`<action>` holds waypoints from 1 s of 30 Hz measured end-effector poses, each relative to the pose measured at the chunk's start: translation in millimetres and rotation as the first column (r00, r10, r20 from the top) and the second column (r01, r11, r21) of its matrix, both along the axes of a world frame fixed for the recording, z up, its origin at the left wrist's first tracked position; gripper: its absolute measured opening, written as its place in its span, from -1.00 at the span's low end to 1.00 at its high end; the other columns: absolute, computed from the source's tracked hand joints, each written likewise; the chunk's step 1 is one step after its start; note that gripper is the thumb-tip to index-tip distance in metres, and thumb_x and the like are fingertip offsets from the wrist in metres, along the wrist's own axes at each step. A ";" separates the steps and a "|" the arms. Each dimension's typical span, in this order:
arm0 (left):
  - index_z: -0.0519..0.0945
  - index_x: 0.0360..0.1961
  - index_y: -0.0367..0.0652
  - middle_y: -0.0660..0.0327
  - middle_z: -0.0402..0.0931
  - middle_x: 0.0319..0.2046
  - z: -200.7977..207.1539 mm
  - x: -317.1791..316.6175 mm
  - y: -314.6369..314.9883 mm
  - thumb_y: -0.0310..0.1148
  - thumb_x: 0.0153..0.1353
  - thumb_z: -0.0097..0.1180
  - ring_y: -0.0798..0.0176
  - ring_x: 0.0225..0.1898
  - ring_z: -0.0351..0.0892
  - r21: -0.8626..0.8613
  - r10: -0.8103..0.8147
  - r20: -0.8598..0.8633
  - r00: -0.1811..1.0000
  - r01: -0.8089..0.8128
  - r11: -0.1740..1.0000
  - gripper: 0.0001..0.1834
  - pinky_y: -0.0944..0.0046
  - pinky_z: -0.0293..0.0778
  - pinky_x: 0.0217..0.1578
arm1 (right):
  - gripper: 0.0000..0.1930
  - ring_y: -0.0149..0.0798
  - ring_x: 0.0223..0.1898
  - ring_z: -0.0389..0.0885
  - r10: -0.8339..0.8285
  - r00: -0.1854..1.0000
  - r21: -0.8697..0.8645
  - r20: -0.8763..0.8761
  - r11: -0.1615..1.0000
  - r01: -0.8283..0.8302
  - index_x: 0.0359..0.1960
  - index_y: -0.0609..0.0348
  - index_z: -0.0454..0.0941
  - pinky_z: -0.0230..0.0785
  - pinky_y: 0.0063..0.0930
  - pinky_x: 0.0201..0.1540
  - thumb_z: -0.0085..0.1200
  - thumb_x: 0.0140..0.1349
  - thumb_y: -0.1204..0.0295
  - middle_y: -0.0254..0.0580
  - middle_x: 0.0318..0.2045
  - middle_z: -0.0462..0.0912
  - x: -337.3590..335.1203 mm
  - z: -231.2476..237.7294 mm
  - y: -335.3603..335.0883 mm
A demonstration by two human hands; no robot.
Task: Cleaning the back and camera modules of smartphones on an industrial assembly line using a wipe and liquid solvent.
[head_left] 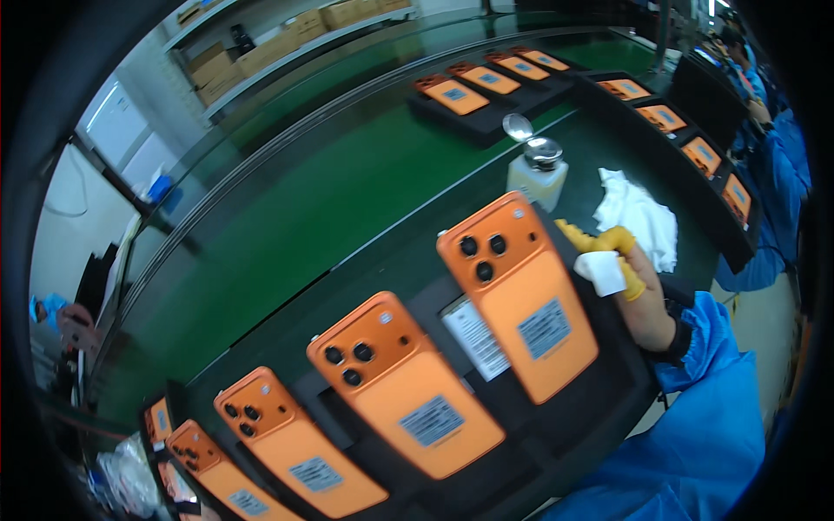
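Observation:
My right hand [632,282], with yellow finger cots on its fingers, is closed on a small folded white wipe [601,273]. It is just right of an orange phone [530,295], whose back faces up with three camera lenses and a printed label. Whether the fingers touch this phone I cannot tell. A second orange phone [407,386] and a third orange phone [300,443] lie to the left, also back up, in a black tray [608,395]. A white label [476,339] shows partly beneath the rightmost phone's edge. My left hand is out of view.
A bottle [537,174] with its metal lid flipped up stands beyond the tray, left of a crumpled white cloth [638,217]. More black trays [469,130] of orange phones sit on the green conveyor [339,191]. People in blue [782,165] are at the right.

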State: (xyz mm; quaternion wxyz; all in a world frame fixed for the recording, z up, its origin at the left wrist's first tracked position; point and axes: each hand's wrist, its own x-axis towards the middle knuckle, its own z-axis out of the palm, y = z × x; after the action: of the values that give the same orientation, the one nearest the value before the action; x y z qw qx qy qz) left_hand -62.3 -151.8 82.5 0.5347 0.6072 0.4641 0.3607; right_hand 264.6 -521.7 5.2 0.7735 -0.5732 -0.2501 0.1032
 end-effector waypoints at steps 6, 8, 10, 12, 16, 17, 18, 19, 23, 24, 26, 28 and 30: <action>0.31 0.02 -0.35 0.06 0.37 -0.07 -0.2 4.6 2.8 -0.19 0.18 -0.03 0.16 -0.07 0.38 -0.031 -0.085 0.111 0.990 0.089 0.996 -0.51 0.23 0.32 -0.07 | -0.78 -0.49 -0.17 0.32 -0.087 0.996 -0.021 0.018 0.996 0.087 -0.21 0.14 0.28 0.10 -0.59 0.02 -0.18 0.27 0.26 -0.31 -0.25 0.39 2.1 -8.4 -0.3; 0.31 0.01 -0.35 0.06 0.37 -0.07 -0.5 2.5 3.0 -0.19 0.18 -0.02 0.16 -0.07 0.38 -0.038 -0.102 0.123 0.987 0.107 0.994 -0.51 0.22 0.33 -0.08 | -0.79 -0.50 -0.17 0.32 -0.082 0.996 0.024 -0.041 0.996 0.083 -0.21 0.14 0.28 0.10 -0.60 -0.01 -0.20 0.29 0.26 -0.33 -0.25 0.39 2.0 -11.1 0.6; 0.31 0.01 -0.35 0.06 0.37 -0.08 -0.3 0.6 3.9 -0.19 0.18 -0.02 0.16 -0.08 0.39 -0.044 -0.110 0.130 0.985 0.116 0.992 -0.51 0.22 0.34 -0.08 | -0.78 -0.50 -0.16 0.31 -0.093 0.996 -0.015 -0.014 0.996 0.092 -0.21 0.14 0.28 0.10 -0.60 0.00 -0.21 0.29 0.26 -0.32 -0.25 0.39 0.9 -9.3 0.9; 0.31 0.01 -0.35 0.06 0.37 -0.08 -0.2 0.1 4.7 -0.19 0.17 -0.02 0.16 -0.08 0.39 -0.050 -0.121 0.140 0.983 0.129 0.990 -0.51 0.22 0.34 -0.09 | -0.78 -0.49 -0.15 0.31 -0.103 0.995 -0.056 0.013 0.993 0.104 -0.21 0.14 0.28 0.10 -0.60 0.00 -0.21 0.29 0.26 -0.32 -0.24 0.38 -0.1 -9.8 1.8; 0.31 0.01 -0.35 0.06 0.38 -0.09 -2.5 -2.1 4.9 -0.19 0.17 -0.01 0.16 -0.09 0.40 -0.056 -0.137 0.152 0.979 0.146 0.988 -0.51 0.21 0.35 -0.10 | -0.78 -0.48 -0.11 0.30 -0.082 0.997 -0.013 0.012 0.997 0.082 -0.21 0.14 0.27 0.09 -0.60 0.01 -0.21 0.29 0.25 -0.31 -0.22 0.38 -0.5 -9.7 4.0; 0.31 0.01 -0.35 0.06 0.38 -0.09 -3.4 -1.6 5.4 -0.19 0.16 0.00 0.15 -0.09 0.40 -0.057 -0.140 0.158 0.977 0.151 0.987 -0.51 0.20 0.36 -0.10 | -0.78 -0.47 -0.10 0.30 -0.080 0.996 -0.029 0.026 0.996 0.081 -0.20 0.15 0.27 0.08 -0.59 0.02 -0.21 0.29 0.25 -0.30 -0.22 0.38 -0.8 -8.8 4.4; 0.31 0.01 -0.35 0.06 0.38 -0.09 -4.1 -0.3 5.7 -0.19 0.16 0.00 0.15 -0.09 0.41 -0.059 -0.148 0.164 0.975 0.160 0.985 -0.51 0.20 0.36 -0.10 | -0.78 -0.47 -0.10 0.30 -0.079 0.996 -0.031 0.027 0.996 0.080 -0.20 0.15 0.27 0.08 -0.59 0.02 -0.21 0.29 0.25 -0.30 -0.22 0.38 -0.7 -10.2 3.9; 0.31 0.00 -0.35 0.06 0.38 -0.09 -4.9 0.3 5.9 -0.19 0.16 0.00 0.15 -0.09 0.41 -0.059 -0.153 0.171 0.973 0.165 0.984 -0.50 0.20 0.36 -0.10 | -0.78 -0.46 -0.09 0.30 -0.080 0.996 -0.017 0.024 0.997 0.081 -0.20 0.15 0.27 0.08 -0.59 0.02 -0.22 0.29 0.26 -0.30 -0.21 0.38 -0.1 -13.1 3.0; 0.31 0.00 -0.35 0.06 0.39 -0.10 -5.6 -0.8 7.9 -0.19 0.16 0.01 0.15 -0.10 0.42 -0.061 -0.167 0.190 0.967 0.182 0.981 -0.50 0.19 0.37 -0.11 | -0.78 -0.45 -0.07 0.29 -0.088 0.996 0.015 0.013 0.996 0.087 -0.20 0.14 0.27 0.07 -0.60 0.03 -0.22 0.30 0.26 -0.29 -0.20 0.38 0.1 -15.9 5.4; 0.31 0.00 -0.35 0.07 0.39 -0.10 -5.3 -2.0 7.3 -0.19 0.15 0.01 0.15 -0.10 0.42 -0.063 -0.172 0.198 0.965 0.187 0.980 -0.50 0.19 0.38 -0.11 | -0.78 -0.45 -0.07 0.29 -0.085 0.996 0.013 0.014 0.996 0.085 -0.20 0.14 0.27 0.07 -0.60 0.03 -0.22 0.30 0.26 -0.29 -0.20 0.38 0.0 -15.8 5.5; 0.31 0.00 -0.35 0.07 0.39 -0.10 -5.7 -4.2 8.7 -0.19 0.15 0.02 0.15 -0.10 0.42 -0.068 -0.175 0.220 0.960 0.194 0.979 -0.50 0.18 0.38 -0.12 | -0.81 -0.45 -0.11 0.32 -0.076 0.997 0.026 0.028 0.997 0.075 -0.21 0.14 0.29 0.08 -0.60 0.01 -0.21 0.29 0.30 -0.30 -0.21 0.39 0.2 -16.2 6.2; 0.31 0.00 -0.35 0.07 0.39 -0.10 -4.0 -8.5 8.5 -0.19 0.15 0.02 0.15 -0.10 0.43 -0.059 -0.177 0.242 0.954 0.197 0.979 -0.50 0.18 0.39 -0.12 | -0.82 -0.46 -0.13 0.33 -0.075 0.997 0.015 0.025 0.997 0.075 -0.21 0.15 0.30 0.10 -0.61 -0.01 -0.20 0.28 0.32 -0.31 -0.23 0.39 2.5 -18.1 7.9; 0.31 0.00 -0.34 0.07 0.39 -0.11 -6.5 -9.1 7.9 -0.19 0.14 0.03 0.14 -0.11 0.43 -0.056 -0.192 0.285 0.939 0.216 0.975 -0.50 0.18 0.40 -0.13 | -0.84 -0.50 -0.20 0.35 -0.167 0.980 -0.141 0.107 0.973 0.182 -0.20 0.16 0.33 0.16 -0.65 -0.10 -0.18 0.26 0.38 -0.33 -0.27 0.41 5.4 -25.2 3.3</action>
State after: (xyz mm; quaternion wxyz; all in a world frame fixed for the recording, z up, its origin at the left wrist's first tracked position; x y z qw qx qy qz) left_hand -71.4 -143.9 76.1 0.6548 0.5716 0.3340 0.3646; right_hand 270.0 -518.3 -20.0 0.7217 -0.6536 -0.2264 0.0260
